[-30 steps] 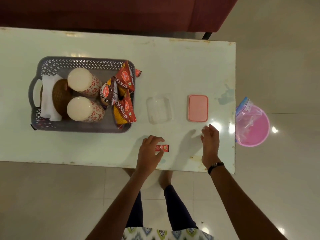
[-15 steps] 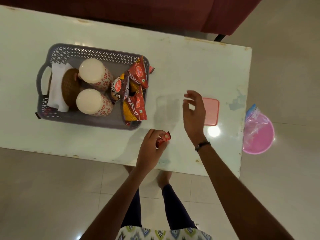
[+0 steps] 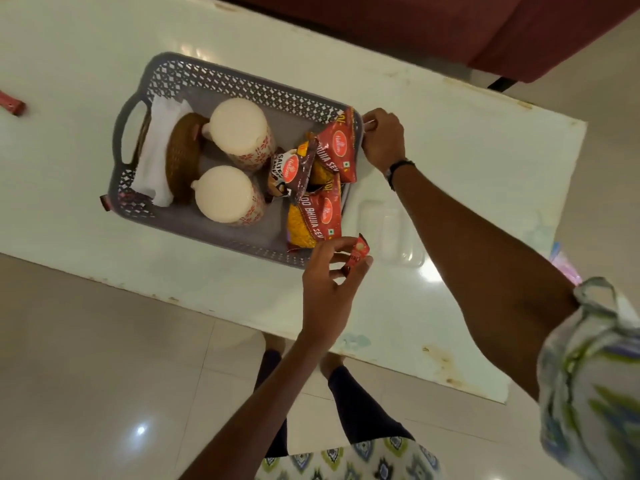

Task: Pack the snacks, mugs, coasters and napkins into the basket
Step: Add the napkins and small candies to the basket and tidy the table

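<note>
A grey lattice basket stands on the white table. Inside it are two upside-down patterned mugs, brown woven coasters, white napkins and several red and yellow snack packets. My left hand pinches a small red snack sachet just off the basket's near right corner. At the basket's right end my right hand closes its fingers around a small red packet by the rim.
A clear plastic container lies on the table right of the basket, under my right forearm. Another small red sachet lies at the far left of the table. A dark red sofa stands beyond the table.
My right hand has reached from above the clear container to the basket's right end. My left hand has lifted the sachet towards the basket. The camera has swung left and tilted.
</note>
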A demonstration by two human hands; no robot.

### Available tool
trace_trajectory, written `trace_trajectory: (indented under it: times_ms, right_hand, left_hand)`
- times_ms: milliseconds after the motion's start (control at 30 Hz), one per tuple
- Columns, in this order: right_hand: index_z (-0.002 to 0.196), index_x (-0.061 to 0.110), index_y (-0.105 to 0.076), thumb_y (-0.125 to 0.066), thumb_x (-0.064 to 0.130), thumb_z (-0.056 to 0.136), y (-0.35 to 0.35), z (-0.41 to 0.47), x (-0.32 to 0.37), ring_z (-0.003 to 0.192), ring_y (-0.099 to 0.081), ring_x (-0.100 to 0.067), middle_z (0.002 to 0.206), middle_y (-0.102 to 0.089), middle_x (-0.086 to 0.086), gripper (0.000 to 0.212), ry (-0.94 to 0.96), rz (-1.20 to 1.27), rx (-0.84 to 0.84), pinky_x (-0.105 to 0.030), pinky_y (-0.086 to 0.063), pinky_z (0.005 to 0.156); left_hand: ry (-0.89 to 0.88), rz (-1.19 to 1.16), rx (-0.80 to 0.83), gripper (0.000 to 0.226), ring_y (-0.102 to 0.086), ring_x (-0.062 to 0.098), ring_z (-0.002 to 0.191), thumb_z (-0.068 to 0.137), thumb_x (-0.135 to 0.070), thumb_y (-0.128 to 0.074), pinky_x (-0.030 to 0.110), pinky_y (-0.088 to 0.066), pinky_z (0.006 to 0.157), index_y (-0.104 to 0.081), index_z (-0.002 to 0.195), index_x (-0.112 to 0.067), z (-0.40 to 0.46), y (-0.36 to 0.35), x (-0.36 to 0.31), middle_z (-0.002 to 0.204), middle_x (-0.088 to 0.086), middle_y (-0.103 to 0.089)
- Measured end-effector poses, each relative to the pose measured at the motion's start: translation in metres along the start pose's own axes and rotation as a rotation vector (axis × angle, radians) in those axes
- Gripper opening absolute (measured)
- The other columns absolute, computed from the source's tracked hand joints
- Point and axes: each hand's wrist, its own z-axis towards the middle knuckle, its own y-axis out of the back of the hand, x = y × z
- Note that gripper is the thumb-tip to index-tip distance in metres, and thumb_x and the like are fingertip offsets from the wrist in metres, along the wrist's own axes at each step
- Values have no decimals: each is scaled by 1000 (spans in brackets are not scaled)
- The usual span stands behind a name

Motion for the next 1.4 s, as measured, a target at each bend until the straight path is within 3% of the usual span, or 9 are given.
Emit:
trace_trajectory:
  times_ms: [167,267,400,600,733,967,1200,1267,1400]
  right_hand:
    - [98,-5,-65,-46,7,90,3,-6,2,104,-57,-33,108,-65,-22,24,41,-191,49,-19,-30,70]
    - [98,-8,-65,-52,10,88,14,-21,2,101,-59,-38,106,-66,-25,25,68,-285,113,-31,-43,75]
    - [94,-7,-65,-54,10,85,33,-42,-8,96,-62,-37,102,-67,-24,23,-1,-190,114,-32,-44,73]
    - [89,1,-66,-55,10,88,94,-111,-35,89,-63,-27,96,-69,-16,13,-81,-15,-186,-34,-51,80]
    - [83,2,-66,-59,9,87,117,-164,-45,80,-65,-25,90,-69,-15,10,-117,-24,-153,-32,-53,74]
    - [84,7,-66,-65,16,84,108,-191,-39,78,-60,-19,92,-65,-8,9,-168,-47,-14,-29,-47,69]
    - [85,7,-64,-59,18,89,100,-190,-14,82,-62,-23,90,-67,-8,13,-146,-84,-51,-26,-46,70]
    - [81,9,-62,-58,17,89,94,-191,4,78,-62,-19,89,-67,-6,12,-94,-38,-30,-19,-45,67]
    - [86,7,-64,-60,16,89,65,-189,58,79,-61,-15,89,-66,-5,10,53,51,25,-22,-51,72]
  left_hand:
    - [31,-25,-4,23,-60,8,96,83,-23,-69,16,-52,73,-60,104,-26,11,0,-3,103,-6,-63]
    - [39,-9,-9,23,-59,8,96,84,-23,-68,14,-51,71,-62,105,-18,16,-6,-7,104,-3,-64]
    - [66,-13,-32,23,-59,1,95,83,-22,-69,10,-50,70,-63,105,-15,22,-24,-16,104,-4,-65]
    - [89,-53,13,29,-60,4,99,82,-22,-71,14,-52,74,-62,108,-15,27,-56,-29,107,-2,-66]
    - [123,-53,-7,35,-58,-2,105,80,-24,-73,12,-47,88,-59,112,-17,30,-60,-28,111,-8,-65]
    - [135,-20,-73,30,-60,7,102,83,-17,-69,3,-46,71,-60,112,-13,19,-37,-27,110,-3,-65]
    - [136,-125,-134,24,-64,15,96,84,-18,-68,33,-56,80,-60,107,-16,20,7,-29,104,-2,-67]
    - [138,-157,-152,23,-64,13,97,85,-16,-67,32,-56,78,-60,107,-16,24,27,-30,104,-3,-67]
    - [117,-191,-230,21,-63,6,93,85,-14,-66,30,-55,81,-60,105,-15,36,77,-32,97,-6,-67]
